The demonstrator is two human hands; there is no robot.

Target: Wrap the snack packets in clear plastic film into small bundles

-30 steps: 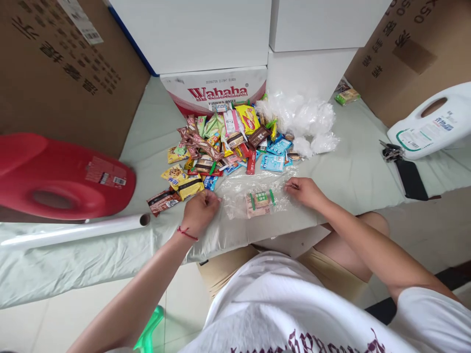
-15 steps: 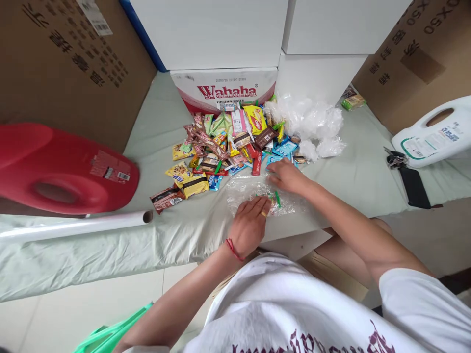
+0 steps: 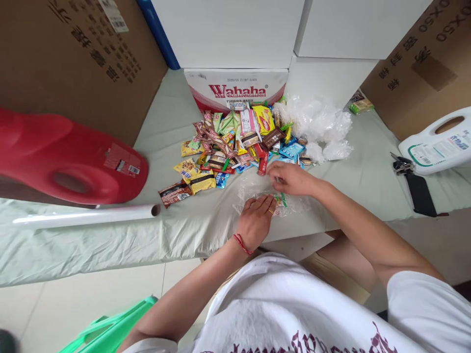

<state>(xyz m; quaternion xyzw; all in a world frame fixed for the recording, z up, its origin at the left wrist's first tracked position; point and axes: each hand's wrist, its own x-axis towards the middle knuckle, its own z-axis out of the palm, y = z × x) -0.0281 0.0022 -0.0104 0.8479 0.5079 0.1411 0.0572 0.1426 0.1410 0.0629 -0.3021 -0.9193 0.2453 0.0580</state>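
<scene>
My left hand [image 3: 255, 218] lies flat, fingers stretched out, on a clear plastic bag [image 3: 294, 205] near the table's front edge. Green print or green bits show through the film beside its fingertips. At the bag's far edge, my right hand [image 3: 290, 179] has its fingers curled in a pinch, with a bit of film at the fingertips. Just beyond is a heap of wrapped snacks [image 3: 217, 139], with a red packet [image 3: 262, 163] closest to my right fingers. Crumpled clear plastic bags [image 3: 316, 120] are piled right of the heap.
A red jug [image 3: 73, 162] and a white film roll [image 3: 88, 216] are at left. At right lie a white detergent bottle [image 3: 437, 142], keys [image 3: 401, 163] and a black phone-like object [image 3: 420, 193]. A Wahaha carton [image 3: 237, 88] and white boxes stand behind; brown cartons [image 3: 121, 98] flank them.
My right hand's fingers have drawn together into a pinch at the bag's far edge. My left hand stays flat on the bag. The whole view has shifted slightly.
</scene>
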